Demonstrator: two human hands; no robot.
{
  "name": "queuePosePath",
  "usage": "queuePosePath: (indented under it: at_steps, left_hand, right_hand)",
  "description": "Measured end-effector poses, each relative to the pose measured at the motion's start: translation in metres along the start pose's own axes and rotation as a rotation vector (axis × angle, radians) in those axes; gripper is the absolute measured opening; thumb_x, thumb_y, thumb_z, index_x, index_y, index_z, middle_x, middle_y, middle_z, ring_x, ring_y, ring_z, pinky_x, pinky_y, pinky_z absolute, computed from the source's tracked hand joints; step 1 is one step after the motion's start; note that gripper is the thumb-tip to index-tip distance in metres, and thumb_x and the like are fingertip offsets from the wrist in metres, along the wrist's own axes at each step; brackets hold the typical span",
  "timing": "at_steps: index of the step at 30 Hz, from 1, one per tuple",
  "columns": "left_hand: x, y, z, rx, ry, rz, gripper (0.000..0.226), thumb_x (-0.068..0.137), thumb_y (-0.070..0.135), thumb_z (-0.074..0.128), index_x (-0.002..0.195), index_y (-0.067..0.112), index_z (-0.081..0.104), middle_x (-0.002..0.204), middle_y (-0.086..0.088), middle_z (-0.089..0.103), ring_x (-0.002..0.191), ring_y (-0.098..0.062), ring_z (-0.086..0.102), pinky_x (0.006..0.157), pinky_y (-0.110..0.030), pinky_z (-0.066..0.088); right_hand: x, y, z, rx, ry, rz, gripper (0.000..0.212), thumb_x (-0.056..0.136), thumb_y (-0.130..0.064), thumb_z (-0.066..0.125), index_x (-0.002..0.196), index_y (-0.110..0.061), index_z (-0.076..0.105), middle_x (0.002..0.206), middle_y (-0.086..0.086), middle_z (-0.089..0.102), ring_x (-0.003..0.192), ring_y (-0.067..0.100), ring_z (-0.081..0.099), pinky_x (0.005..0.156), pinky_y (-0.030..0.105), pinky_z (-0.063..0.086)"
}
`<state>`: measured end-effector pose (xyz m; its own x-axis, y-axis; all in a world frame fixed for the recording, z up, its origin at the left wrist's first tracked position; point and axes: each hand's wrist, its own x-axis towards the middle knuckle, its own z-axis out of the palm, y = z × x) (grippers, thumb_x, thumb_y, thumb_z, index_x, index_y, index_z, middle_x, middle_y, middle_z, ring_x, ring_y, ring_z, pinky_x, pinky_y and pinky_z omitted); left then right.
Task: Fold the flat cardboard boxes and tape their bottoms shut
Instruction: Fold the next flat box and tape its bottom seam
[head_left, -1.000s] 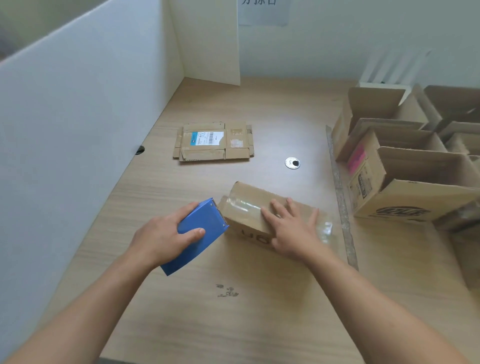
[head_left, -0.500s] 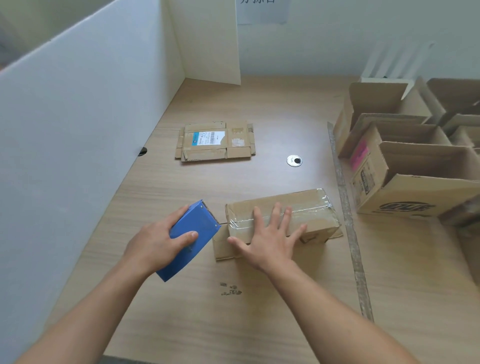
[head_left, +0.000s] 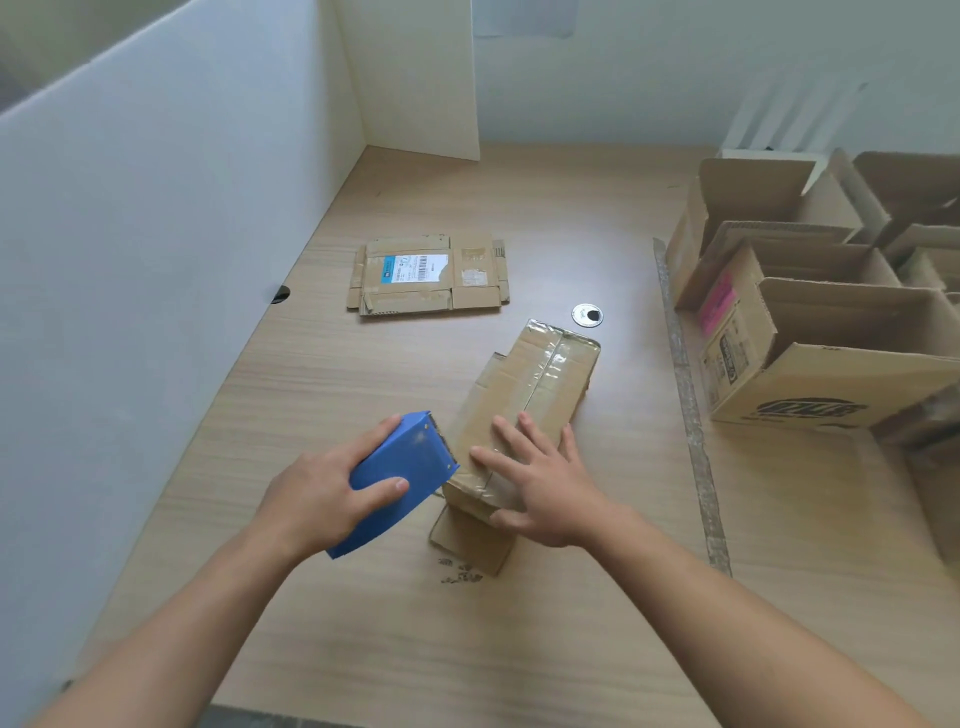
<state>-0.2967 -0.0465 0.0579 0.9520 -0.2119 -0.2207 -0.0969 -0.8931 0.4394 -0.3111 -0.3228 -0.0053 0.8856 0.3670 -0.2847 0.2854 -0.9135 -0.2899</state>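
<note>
— Where is the folded box?
— Mid-table, lying slantwise, its far end near the cable grommet. The right hand rests on its near end. The tape dispenser, in the left hand, is just left of that end.
— And behind it?
— A flat cardboard box lies toward the far left, near the partition along the left edge.
— The right side?
— Upright boxes crowd the right edge, with a tape strip on the table between them and the folded box.
</note>
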Motion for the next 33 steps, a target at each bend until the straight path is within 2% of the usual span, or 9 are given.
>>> queuePosePath:
  at_steps: [4, 7, 9, 12, 16, 23, 29, 31, 33]
  left_hand:
    - [-0.006, -0.001, 0.004, 0.029, 0.018, 0.167, 0.071, 0.090, 0.054, 0.059, 0.134, 0.076, 0.009, 0.101, 0.021, 0.058, 0.086, -0.011, 0.054, 0.072, -0.033, 0.050]
    - [-0.010, -0.002, 0.004, 0.156, 0.149, 0.413, 0.063, 0.088, 0.057, 0.050, 0.145, 0.060, 0.022, 0.088, 0.019, 0.054, 0.078, -0.011, 0.053, 0.055, -0.030, 0.048]
    - [-0.009, -0.002, 0.003, 0.239, 0.214, 0.582, 0.059, 0.091, 0.055, 0.047, 0.147, 0.042, 0.034, 0.084, 0.012, 0.057, 0.071, -0.015, 0.055, 0.048, -0.027, 0.043]
    - [-0.007, 0.000, 0.002, 0.306, 0.268, 0.709, 0.052, 0.097, 0.052, 0.043, 0.146, 0.035, 0.039, 0.080, 0.008, 0.053, 0.063, -0.017, 0.051, 0.048, -0.024, 0.034]
    - [-0.006, 0.005, 0.002, 0.321, 0.273, 0.762, 0.051, 0.099, 0.052, 0.043, 0.147, 0.035, 0.038, 0.079, 0.007, 0.052, 0.063, -0.017, 0.048, 0.048, -0.025, 0.035]
    - [-0.006, 0.015, 0.004, 0.311, 0.235, 0.796, 0.057, 0.098, 0.051, 0.048, 0.151, 0.038, 0.032, 0.079, 0.009, 0.051, 0.064, -0.016, 0.048, 0.051, -0.028, 0.039]
    - [-0.004, 0.021, 0.006, 0.247, 0.201, 0.822, 0.061, 0.098, 0.052, 0.049, 0.153, 0.040, 0.028, 0.081, 0.009, 0.051, 0.066, -0.017, 0.050, 0.051, -0.029, 0.042]
    - [-0.003, 0.022, 0.007, 0.212, 0.176, 0.842, 0.063, 0.096, 0.052, 0.052, 0.153, 0.039, 0.028, 0.082, 0.010, 0.053, 0.069, -0.015, 0.052, 0.053, -0.029, 0.045]
    - [-0.004, 0.024, 0.006, 0.163, 0.119, 0.841, 0.065, 0.094, 0.054, 0.052, 0.152, 0.042, 0.028, 0.084, 0.011, 0.056, 0.072, -0.012, 0.054, 0.057, -0.028, 0.047]
  right_hand:
    - [-0.003, 0.023, -0.015, -0.021, -0.089, -0.115, 0.071, 0.091, -0.044, 0.062, 0.151, -0.050, 0.023, 0.166, -0.012, -0.005, 0.152, 0.020, -0.011, 0.119, 0.055, -0.003]
    - [-0.014, 0.031, -0.023, 0.026, -0.103, -0.120, 0.063, 0.095, -0.039, 0.059, 0.150, -0.047, 0.029, 0.166, -0.012, 0.002, 0.153, 0.019, -0.008, 0.121, 0.048, 0.002]
    - [-0.021, 0.028, -0.027, 0.166, -0.025, -0.102, 0.056, 0.097, -0.042, 0.056, 0.150, -0.040, 0.036, 0.164, -0.010, 0.016, 0.153, 0.015, -0.003, 0.124, 0.045, 0.006]
    - [-0.030, 0.016, -0.035, 0.472, 0.205, -0.053, 0.051, 0.098, -0.037, 0.058, 0.146, -0.031, 0.045, 0.154, -0.010, 0.040, 0.150, 0.008, 0.015, 0.121, 0.033, 0.019]
    - [-0.037, -0.005, -0.040, 0.633, 0.276, -0.073, 0.048, 0.097, -0.030, 0.062, 0.143, -0.030, 0.049, 0.145, -0.008, 0.050, 0.136, 0.004, 0.039, 0.108, 0.010, 0.025]
    - [-0.038, -0.017, -0.036, 0.769, 0.341, -0.059, 0.020, 0.097, -0.019, 0.062, 0.113, -0.015, 0.073, 0.126, -0.005, 0.061, 0.121, 0.007, 0.051, 0.104, 0.024, 0.039]
    - [-0.039, -0.020, -0.031, 0.951, 0.402, 0.037, 0.005, 0.094, -0.018, 0.066, 0.093, -0.017, 0.071, 0.107, -0.011, 0.064, 0.106, 0.003, 0.058, 0.095, 0.030, 0.047]
    - [-0.040, -0.017, -0.031, 0.992, 0.432, 0.086, 0.007, 0.092, -0.021, 0.069, 0.086, -0.020, 0.071, 0.101, -0.013, 0.061, 0.100, 0.002, 0.058, 0.091, 0.026, 0.047]
    - [-0.042, -0.013, -0.031, 0.971, 0.478, 0.134, 0.009, 0.090, -0.024, 0.072, 0.081, -0.024, 0.071, 0.100, -0.011, 0.057, 0.098, -0.002, 0.055, 0.085, 0.010, 0.040]
